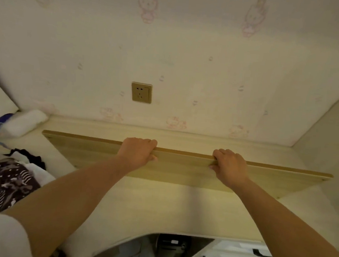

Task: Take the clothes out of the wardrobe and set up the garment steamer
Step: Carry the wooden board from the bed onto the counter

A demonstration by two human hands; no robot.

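Both bare hands clamped over the top edge of a long pale wooden board (182, 165) standing on edge: left hand (137, 151) near the middle, right hand (229, 163) just beside it to the right, fingers curled behind. Lay heaped at far left, well apart from both hands: dark patterned clothes (2, 184). Sat on the wall above: gold square socket (141, 92).

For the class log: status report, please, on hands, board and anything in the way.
Left hand, right hand: both gripping the long pale wooden board by its top edge. Dark patterned clothes heaped left. Nothing blocking the board.
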